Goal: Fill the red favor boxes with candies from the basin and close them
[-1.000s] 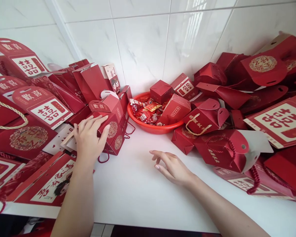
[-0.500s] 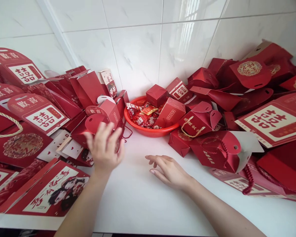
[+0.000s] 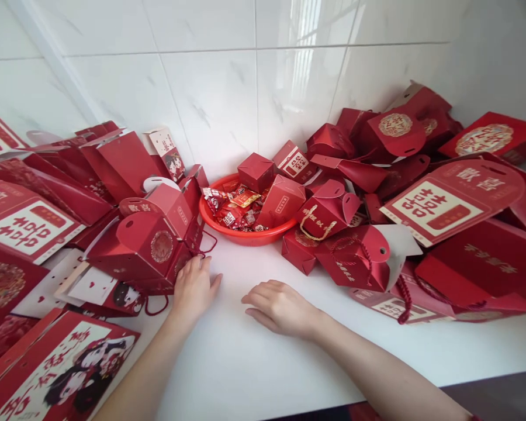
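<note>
The red box [image 3: 142, 245] is on the left, just beside the left hand [image 3: 197, 289], its fingers loose and thumb apart (touching or not, I can't tell). A finger could catch the cord [image 3: 152, 314] and tip the box. The right hand [image 3: 280, 307], softly curled, holds nothing over the white table [image 3: 245, 368].

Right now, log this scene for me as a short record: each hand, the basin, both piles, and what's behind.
Left hand: beside stacked boxes, contact unclear
Right hand: palm down at the white table, nothing visibly held
Basin: orange-red, candy and a box inside
Left pile: red packaging
Right pile: red packaging
Behind: tiled wall
</note>
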Motion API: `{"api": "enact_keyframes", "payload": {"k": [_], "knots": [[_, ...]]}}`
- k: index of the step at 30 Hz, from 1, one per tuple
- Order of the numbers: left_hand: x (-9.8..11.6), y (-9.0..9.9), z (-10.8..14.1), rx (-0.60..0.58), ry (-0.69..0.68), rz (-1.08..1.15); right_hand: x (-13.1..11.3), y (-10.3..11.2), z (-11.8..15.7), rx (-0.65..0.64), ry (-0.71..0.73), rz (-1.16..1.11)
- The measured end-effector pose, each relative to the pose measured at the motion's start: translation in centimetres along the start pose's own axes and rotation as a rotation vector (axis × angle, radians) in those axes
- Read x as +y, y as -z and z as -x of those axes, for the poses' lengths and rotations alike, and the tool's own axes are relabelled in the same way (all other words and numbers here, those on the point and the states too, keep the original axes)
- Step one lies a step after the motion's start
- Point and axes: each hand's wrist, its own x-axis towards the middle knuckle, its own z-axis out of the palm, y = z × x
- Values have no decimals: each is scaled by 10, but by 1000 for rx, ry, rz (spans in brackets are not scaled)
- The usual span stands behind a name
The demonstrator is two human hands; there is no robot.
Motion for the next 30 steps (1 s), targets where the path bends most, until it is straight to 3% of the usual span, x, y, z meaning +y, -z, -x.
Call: {"api": "enact_keyframes", "payload": {"k": [3, 5, 9, 13, 16, 21, 26, 30], "knots": [[16, -7, 4, -31, -58, 102, -7, 18, -4, 55, 120, 113], [27, -16, 9, -86, -185, 232, -10, 43, -2, 165, 113, 202], [43, -34, 18, -155, -397, 308, -14, 108, 13, 438, -23, 300], [47, -37, 19, -216, -406, 281, -12, 157, 12, 653, -245, 337], [44, -34, 18, -262, -397, 278, -3, 169, -5, 568, -485, 478], [39, -33, 19, -271, -415, 292, 19, 167, -25, 413, -902, 638], [40, -29, 22, -294, -414, 280, 29, 167, -24, 198, -1016, 641], [43, -26, 24, -322, -399, 261, 36, 165, -25, 151, -1033, 642]]}}
